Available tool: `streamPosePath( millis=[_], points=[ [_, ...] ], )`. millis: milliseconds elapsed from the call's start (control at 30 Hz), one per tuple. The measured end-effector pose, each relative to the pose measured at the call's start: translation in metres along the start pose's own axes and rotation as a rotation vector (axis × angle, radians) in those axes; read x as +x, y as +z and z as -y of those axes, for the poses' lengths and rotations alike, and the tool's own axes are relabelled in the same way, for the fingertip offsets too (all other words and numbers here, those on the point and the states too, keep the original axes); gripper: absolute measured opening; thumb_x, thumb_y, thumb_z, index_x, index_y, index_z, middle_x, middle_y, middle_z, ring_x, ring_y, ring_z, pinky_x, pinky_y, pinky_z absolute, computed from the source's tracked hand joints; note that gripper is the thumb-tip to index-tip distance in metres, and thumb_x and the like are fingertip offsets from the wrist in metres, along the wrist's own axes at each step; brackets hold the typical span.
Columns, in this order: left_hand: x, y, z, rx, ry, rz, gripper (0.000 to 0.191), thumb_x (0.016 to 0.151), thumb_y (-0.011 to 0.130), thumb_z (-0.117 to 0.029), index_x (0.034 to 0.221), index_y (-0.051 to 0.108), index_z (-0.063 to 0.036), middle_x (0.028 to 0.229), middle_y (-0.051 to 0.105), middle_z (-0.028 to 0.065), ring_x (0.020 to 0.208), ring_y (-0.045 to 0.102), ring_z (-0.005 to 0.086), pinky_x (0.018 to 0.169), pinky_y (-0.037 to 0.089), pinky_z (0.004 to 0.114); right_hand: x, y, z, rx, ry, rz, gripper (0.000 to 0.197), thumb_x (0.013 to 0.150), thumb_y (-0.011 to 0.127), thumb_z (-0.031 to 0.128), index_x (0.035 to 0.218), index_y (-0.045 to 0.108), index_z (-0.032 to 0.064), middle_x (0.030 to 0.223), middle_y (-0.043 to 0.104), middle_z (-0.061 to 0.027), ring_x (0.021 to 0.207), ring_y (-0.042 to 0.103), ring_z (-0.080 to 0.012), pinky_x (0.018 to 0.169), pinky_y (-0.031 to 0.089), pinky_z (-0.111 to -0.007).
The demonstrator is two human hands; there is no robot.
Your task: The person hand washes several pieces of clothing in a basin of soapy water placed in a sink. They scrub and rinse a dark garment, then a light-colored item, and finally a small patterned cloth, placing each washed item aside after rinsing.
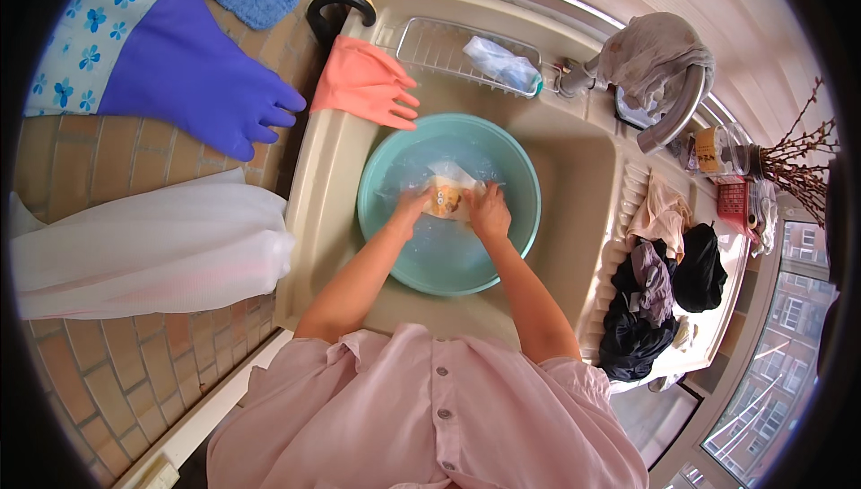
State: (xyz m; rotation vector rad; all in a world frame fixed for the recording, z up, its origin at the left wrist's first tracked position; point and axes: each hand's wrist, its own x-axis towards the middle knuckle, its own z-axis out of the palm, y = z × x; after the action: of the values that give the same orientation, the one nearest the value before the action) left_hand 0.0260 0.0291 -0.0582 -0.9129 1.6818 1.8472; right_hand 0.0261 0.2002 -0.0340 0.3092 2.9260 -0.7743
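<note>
A small pale cloth [445,199] with an orange cartoon print is stretched between my two hands, over a round teal plastic basin [535,233]. My left hand [412,208] grips its left edge, and my right hand [490,212] grips the right edge. Cloudy bluish water [437,260] with a few bubbles fills the basin below the hands. Part of the cloth spreads away from me beyond my fingers, its far end wet and translucent. The basin stands inside a beige laundry sink [572,247]. Whether the fingertips dip below the water is hard to tell.
A coral rubber glove [363,82] drapes over the sink's left rim. Behind the basin are a wire rack [437,51] and a cloth-wrapped faucet [656,62]. Dark clothes [635,334] lie on the ribbed washboard side. A purple glove [195,72] hangs along the brick-pattern wall.
</note>
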Motion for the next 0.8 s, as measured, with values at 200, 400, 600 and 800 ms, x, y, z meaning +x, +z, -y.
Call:
streamPosePath(
  millis=[200, 400, 600, 800],
  points=[
    [0.004, -0.007, 0.023, 0.408, -0.141, 0.085, 0.053, 0.074, 0.075, -0.026, 0.111, 0.056, 0.0077, 0.103, 0.063, 0.0176, 0.097, 0.06, 0.0258, 0.082, 0.046, 0.036, 0.01, 0.023, -0.044, -0.277, -0.346, 0.284, 0.019, 0.09, 0.05, 0.026, 0.097, 0.052, 0.0081, 0.095, 0.062, -0.0138, 0.086, 0.061, -0.0337, 0.072, 0.05, -0.043],
    [0.024, 0.004, 0.052, 0.371, -0.02, 0.035, 0.054, 0.079, 0.068, -0.036, 0.118, 0.056, -0.0015, 0.111, 0.061, 0.0119, 0.101, 0.056, 0.0228, 0.082, 0.044, 0.04, 0.008, 0.05, -0.027, -0.209, -0.345, -0.123, 0.028, 0.081, 0.054, 0.013, 0.108, 0.053, 0.0064, 0.095, 0.061, -0.0163, 0.078, 0.06, -0.0375, 0.072, 0.051, -0.044],
    [-0.001, 0.01, 0.001, -0.266, -0.335, 0.265, 0.072, 0.085, 0.043, -0.069, 0.129, 0.047, -0.0116, 0.125, 0.054, 0.0051, 0.118, 0.048, 0.021, 0.092, 0.042, 0.045, 0.017, 0.031, -0.028, 0.953, 0.314, 0.375, 0.035, 0.088, 0.054, 0.016, 0.119, 0.048, 0.0021, 0.092, 0.061, -0.0106, 0.074, 0.063, -0.0229, 0.059, 0.052, -0.031],
    [-0.026, 0.042, -0.024, -0.504, -0.264, 0.439, 0.074, 0.085, 0.032, -0.073, 0.133, 0.043, -0.0172, 0.113, 0.059, 0.0013, 0.105, 0.056, 0.0155, 0.087, 0.045, 0.032, -0.009, -0.029, 0.02, 1.108, 0.375, 0.557, 0.045, 0.085, 0.063, 0.041, 0.109, 0.058, 0.0032, 0.086, 0.066, -0.0121, 0.074, 0.064, -0.0247, 0.062, 0.051, -0.033]
  ],
)
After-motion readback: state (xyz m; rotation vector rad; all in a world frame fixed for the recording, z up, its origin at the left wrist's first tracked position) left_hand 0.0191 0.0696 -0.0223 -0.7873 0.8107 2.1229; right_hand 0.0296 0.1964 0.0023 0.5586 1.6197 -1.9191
